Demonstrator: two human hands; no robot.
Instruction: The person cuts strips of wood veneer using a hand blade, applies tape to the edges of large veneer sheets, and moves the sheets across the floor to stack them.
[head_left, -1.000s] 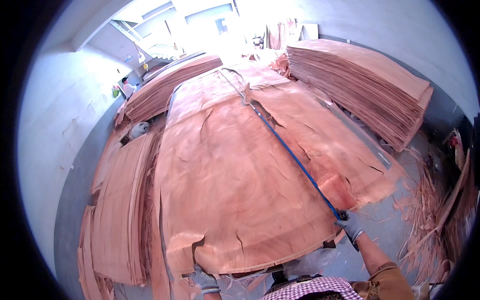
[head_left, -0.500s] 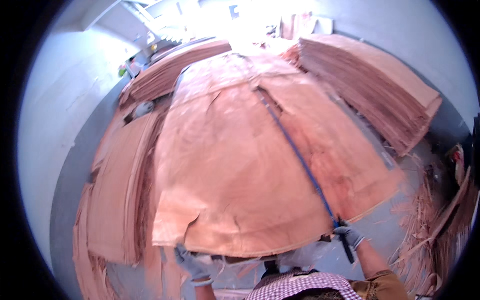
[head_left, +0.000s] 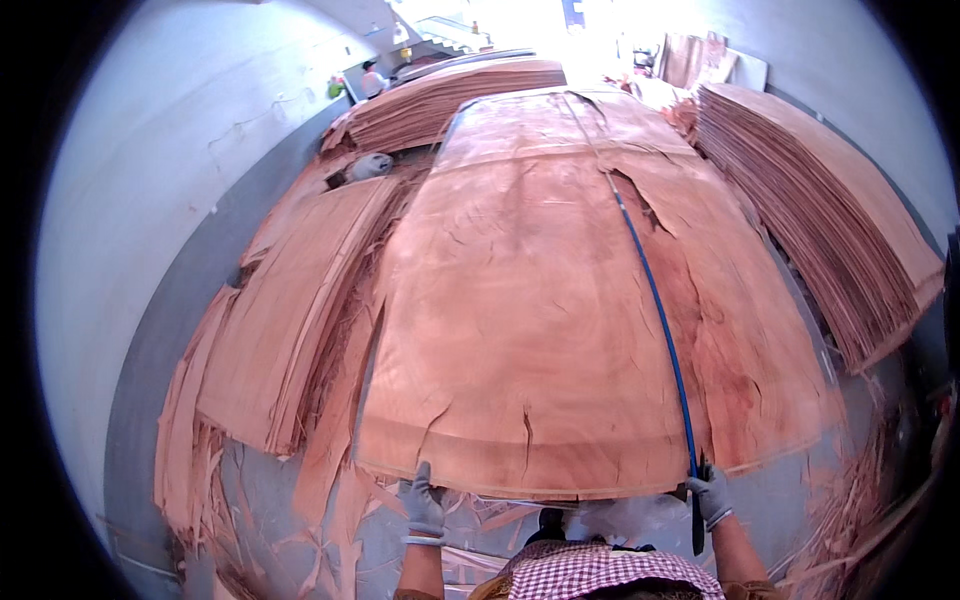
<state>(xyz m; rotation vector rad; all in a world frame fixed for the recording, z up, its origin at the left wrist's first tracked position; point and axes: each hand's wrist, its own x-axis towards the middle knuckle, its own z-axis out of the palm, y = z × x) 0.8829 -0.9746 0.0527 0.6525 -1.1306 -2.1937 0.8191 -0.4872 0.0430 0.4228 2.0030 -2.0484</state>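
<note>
A broad stack of reddish-brown wood veneer sheets spreads in front of me, its top sheet split in places. My left hand, in a grey glove, grips the near edge of the top sheet at the left; its fingertips show above the edge and the rest is partly hidden. My right hand, gloved too, is closed around the black handle of a long thin blue rod. The rod lies lengthwise over the veneer, beside a long dark split, with its far end pale.
Lower veneer piles lie along the left, and a tall veneer stack stands at the right. Another stack sits farther back, near a person. Torn veneer scraps litter the grey floor around my feet.
My view has swung left, so everything sits farther right in it. The left hand has come to the sheet's near edge; the right hand still holds the rod's handle.
</note>
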